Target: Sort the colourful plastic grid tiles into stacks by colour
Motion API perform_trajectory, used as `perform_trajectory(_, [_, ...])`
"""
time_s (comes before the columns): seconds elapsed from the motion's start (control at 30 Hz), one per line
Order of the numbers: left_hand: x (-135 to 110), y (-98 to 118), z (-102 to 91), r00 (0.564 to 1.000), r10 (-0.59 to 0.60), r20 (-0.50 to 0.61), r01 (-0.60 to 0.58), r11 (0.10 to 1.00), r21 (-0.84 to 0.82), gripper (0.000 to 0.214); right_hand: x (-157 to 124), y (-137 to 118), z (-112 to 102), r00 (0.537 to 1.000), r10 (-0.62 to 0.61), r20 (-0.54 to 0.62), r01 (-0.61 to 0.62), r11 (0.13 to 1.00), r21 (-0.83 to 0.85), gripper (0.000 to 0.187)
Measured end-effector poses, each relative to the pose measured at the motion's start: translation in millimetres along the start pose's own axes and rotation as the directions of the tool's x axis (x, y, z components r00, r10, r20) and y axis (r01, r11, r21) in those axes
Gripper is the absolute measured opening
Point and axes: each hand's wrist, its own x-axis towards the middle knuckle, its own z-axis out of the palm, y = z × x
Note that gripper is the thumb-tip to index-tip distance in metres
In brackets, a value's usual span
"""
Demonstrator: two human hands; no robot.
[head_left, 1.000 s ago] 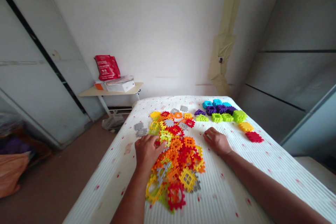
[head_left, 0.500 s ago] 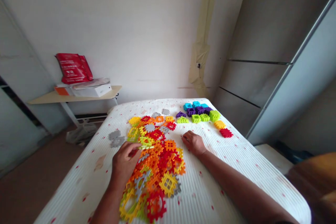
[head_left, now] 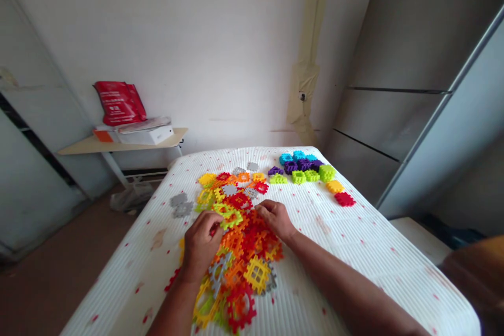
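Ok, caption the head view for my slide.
Left hand and right hand at a jumbled pile of toothed pieces, colourful stacks beyond.

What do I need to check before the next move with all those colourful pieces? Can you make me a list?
1. Left hand beside the yellow-green piece: ok.
2. Left hand gripping that piece firmly: cannot tell, the contact is hidden.
3. Right hand at the right edge of the mixed pile: ok.
4. Mixed pile all one colour: not ok; red, orange, yellow and grey overlap.
5. Purple pieces and blue pieces apart from the mixed pile: ok.
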Motion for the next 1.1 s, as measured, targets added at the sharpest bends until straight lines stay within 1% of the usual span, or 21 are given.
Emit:
perform_trajectory(0.07, [0.4, 3.0, -0.5, 0.999, 0.041, -0.018, -0.041, 0.999, 0.005, 0.018, -0.3, -14.4, 0.9, 0.997, -0.067, -0.027, 0.065, 0.996, -0.058, 0.029])
perform_trajectory(0.1, [0.6, 4.5, -0.7, 0.998, 0.056, -0.025, -0.056, 0.998, 0.010, 0.018, -0.4, -20.9, 1.4, 0.996, -0.082, -0.028, 0.081, 0.996, -0.043, 0.028])
perform_trajectory(0.13, [0.8, 5.8, -0.9, 0.997, 0.068, -0.030, -0.068, 0.998, 0.017, 0.019, -0.7, -26.6, 2.6, 0.997, -0.079, -0.019, 0.080, 0.997, 0.005, 0.027])
perform_trajectory(0.23, [1.1, 9.5, -0.6, 0.995, 0.092, -0.029, -0.091, 0.995, 0.041, 0.020, -3.4, -37.7, 11.8, 0.997, -0.019, 0.077, -0.001, 0.969, 0.247, 0.021])
perform_trajectory(0.33, [1.1, 12.5, 1.1, 0.994, 0.109, -0.023, -0.108, 0.993, 0.050, 0.020, -7.2, -41.5, 23.4, 0.984, 0.043, 0.175, -0.112, 0.905, 0.410, 0.025])
perform_trajectory(0.4, [1.2, 13.5, 2.7, 0.995, 0.096, -0.011, -0.095, 0.995, 0.042, 0.020, -8.2, -41.6, 26.7, 0.979, 0.076, 0.191, -0.161, 0.864, 0.478, 0.028])
perform_trajectory(0.5, [1.2, 11.4, 4.2, 1.000, -0.007, 0.003, 0.007, 1.000, -0.014, 0.021, -7.2, -39.4, 23.8, 0.981, 0.108, 0.161, -0.177, 0.838, 0.517, 0.032])
perform_trajectory(0.6, [-0.2, 4.7, 5.0, 0.988, -0.143, 0.052, 0.148, 0.980, -0.131, 0.023, -6.5, -36.3, 18.8, 0.980, 0.082, 0.179, -0.162, 0.853, 0.496, 0.030])
perform_trajectory(0.67, [-1.6, 0.4, 5.5, 0.970, -0.210, 0.125, 0.233, 0.949, -0.212, 0.020, -7.2, -34.6, 17.7, 0.978, 0.030, 0.206, -0.127, 0.870, 0.477, 0.026])
perform_trajectory(0.73, [-2.4, -1.3, 6.0, 0.949, -0.248, 0.195, 0.294, 0.920, -0.260, 0.021, -8.2, -33.4, 18.6, 0.976, -0.025, 0.219, -0.081, 0.883, 0.463, 0.023])
perform_trajectory(0.8, [-2.0, 0.1, 6.3, 0.939, -0.245, 0.240, 0.308, 0.912, -0.272, 0.020, -8.5, -32.4, 20.3, 0.974, -0.057, 0.219, -0.048, 0.895, 0.444, 0.021])
perform_trajectory(0.87, [-0.9, 3.3, 6.2, 0.940, -0.229, 0.254, 0.296, 0.916, -0.269, 0.015, -8.1, -31.3, 21.7, 0.976, -0.067, 0.208, -0.028, 0.906, 0.422, 0.023])
perform_trajectory(0.93, [0.0, 6.2, 5.7, 0.938, -0.237, 0.255, 0.305, 0.913, -0.273, 0.011, -7.7, -31.0, 21.5, 0.982, -0.071, 0.174, -0.001, 0.925, 0.379, 0.027])
perform_trajectory(1.0, [0.1, 7.6, 5.0, 0.919, -0.298, 0.257, 0.368, 0.881, -0.296, 0.012, -8.3, -32.7, 19.6, 0.990, -0.107, 0.092, 0.079, 0.960, 0.269, 0.026])
perform_trajectory(1.03, [-0.1, 7.7, 4.7, 0.902, -0.342, 0.263, 0.415, 0.854, -0.314, 0.014, -9.3, -34.4, 18.1, 0.987, -0.157, 0.046, 0.146, 0.972, 0.184, 0.025])
perform_trajectory(1.07, [-0.4, 7.4, 4.3, 0.881, -0.386, 0.273, 0.463, 0.821, -0.334, 0.016, -10.7, -36.5, 16.5, 0.974, -0.228, 0.010, 0.226, 0.970, 0.086, 0.024])
perform_trajectory(1.1, [-0.6, 7.1, 3.9, 0.858, -0.426, 0.286, 0.508, 0.784, -0.357, 0.018, -12.5, -38.8, 15.2, 0.950, -0.311, -0.002, 0.311, 0.950, -0.014, 0.025])
